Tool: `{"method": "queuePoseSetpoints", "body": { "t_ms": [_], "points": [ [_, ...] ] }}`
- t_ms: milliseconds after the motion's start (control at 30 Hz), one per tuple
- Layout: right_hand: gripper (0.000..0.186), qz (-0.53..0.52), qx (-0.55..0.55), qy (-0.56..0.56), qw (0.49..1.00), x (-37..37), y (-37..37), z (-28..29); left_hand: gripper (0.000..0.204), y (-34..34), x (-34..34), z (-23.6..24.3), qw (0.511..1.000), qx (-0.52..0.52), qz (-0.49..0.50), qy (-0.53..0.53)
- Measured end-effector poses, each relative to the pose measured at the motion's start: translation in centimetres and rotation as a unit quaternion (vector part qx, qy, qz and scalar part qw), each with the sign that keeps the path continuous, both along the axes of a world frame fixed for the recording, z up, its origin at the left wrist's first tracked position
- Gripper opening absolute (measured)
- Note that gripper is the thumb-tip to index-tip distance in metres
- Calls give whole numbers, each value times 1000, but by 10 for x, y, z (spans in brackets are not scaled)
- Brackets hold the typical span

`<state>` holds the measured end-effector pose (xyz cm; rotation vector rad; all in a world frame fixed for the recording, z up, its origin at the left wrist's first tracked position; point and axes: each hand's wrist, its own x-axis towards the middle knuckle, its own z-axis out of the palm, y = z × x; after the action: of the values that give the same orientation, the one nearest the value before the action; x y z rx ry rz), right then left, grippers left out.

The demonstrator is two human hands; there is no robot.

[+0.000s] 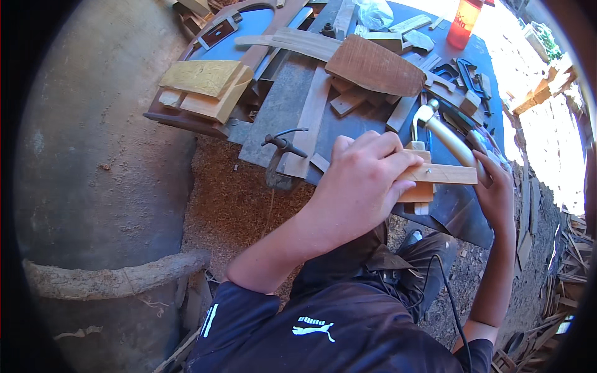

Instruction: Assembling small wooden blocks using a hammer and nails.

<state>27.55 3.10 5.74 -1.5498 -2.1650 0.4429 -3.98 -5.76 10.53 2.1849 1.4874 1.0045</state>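
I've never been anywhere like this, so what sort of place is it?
Probably a woodworking shop: the right hand holds a hammer, cut wood crowds the bench, and what look like shavings lie below.

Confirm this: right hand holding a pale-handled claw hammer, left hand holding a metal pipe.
No: in the head view, the left hand holds a narrow pale wooden strip, not a pipe; the right hand does hold the hammer.

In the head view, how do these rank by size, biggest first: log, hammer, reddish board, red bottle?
Log
Reddish board
Hammer and red bottle: unsure; the hammer looks longer but thinner.
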Motion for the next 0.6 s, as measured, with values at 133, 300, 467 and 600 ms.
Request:
{"method": "queuePoseSetpoints", "body": {
  "t_ms": [133,300,467,600],
  "points": [
    [40,-27,-5,184,982,9,-14,20,29,5,-1,-2,1000,18,-2,-4],
    [59,30,-128,392,910,-3,-53,83,29,14,-6,6,1000,10,-27,-10],
    [69,-51,-116,333,934,-42,-80,129,32,16,-8,3,999,28,-35,8],
    [71,52,-115,186,974,-51,-95,132,32,16,-6,0,999,14,-40,-5]
  ]
}}
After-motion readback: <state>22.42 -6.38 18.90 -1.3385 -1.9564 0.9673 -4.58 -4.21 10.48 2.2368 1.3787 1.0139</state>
